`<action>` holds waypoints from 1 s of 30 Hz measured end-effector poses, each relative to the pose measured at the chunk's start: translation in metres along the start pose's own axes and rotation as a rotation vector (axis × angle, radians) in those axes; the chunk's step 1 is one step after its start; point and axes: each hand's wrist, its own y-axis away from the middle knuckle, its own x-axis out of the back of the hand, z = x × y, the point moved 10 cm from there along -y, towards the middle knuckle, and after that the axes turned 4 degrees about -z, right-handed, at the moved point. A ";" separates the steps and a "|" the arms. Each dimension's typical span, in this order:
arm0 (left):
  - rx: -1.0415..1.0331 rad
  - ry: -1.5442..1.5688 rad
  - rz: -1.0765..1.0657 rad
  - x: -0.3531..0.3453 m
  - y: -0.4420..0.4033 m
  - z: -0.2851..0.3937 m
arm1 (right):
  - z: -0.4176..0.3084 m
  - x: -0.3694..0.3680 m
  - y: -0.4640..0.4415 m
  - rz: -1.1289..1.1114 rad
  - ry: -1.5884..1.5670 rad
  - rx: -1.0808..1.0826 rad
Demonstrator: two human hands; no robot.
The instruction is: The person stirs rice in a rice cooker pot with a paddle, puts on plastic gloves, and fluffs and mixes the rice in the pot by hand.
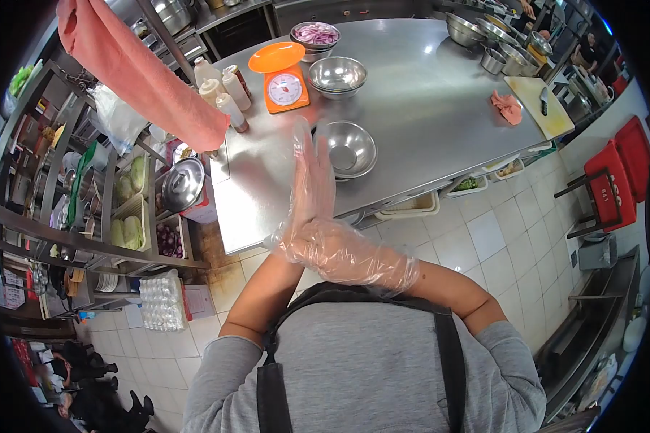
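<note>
My left hand [310, 180] is raised over the near edge of the steel table, fingers stretched out and open, in a clear plastic glove. My right hand [312, 245], gloved in the same clear plastic with its cuff up the forearm, is closed around the left wrist on the glove's cuff. Its fingertips are partly hidden. Just beyond the left hand's fingers stands a steel bowl [357, 153], partly covered by them. An orange kitchen scale [285, 92] and stacked steel bowls [339, 76] lie farther back.
Squeeze bottles [231, 108] stand beside the scale, under a hanging pink cloth [137, 79]. Sliced red onion [315, 33] fills a bowl behind. At the right are a cutting board [533, 101] with a knife [544, 101] and a crumpled pink cloth [507, 108]. Shelves with vegetables [131, 231] flank the left.
</note>
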 end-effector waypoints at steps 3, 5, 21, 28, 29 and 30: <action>0.062 -0.031 -0.076 -0.017 0.001 0.015 | 0.004 0.003 -0.007 0.028 -0.072 0.002; 0.123 0.048 0.055 -0.001 0.000 0.009 | 0.008 0.009 -0.006 0.070 -0.052 0.004; -0.042 -0.129 0.086 0.026 -0.020 0.028 | 0.010 0.009 -0.008 0.050 0.066 0.036; 0.085 -0.076 0.141 0.029 -0.019 0.035 | 0.013 0.023 -0.013 0.196 0.228 -0.112; 0.063 -0.103 0.168 0.044 -0.023 0.029 | 0.011 0.033 -0.017 0.266 0.304 -0.154; 0.044 -0.118 0.181 0.044 -0.022 0.031 | 0.016 0.035 -0.020 0.264 0.323 -0.191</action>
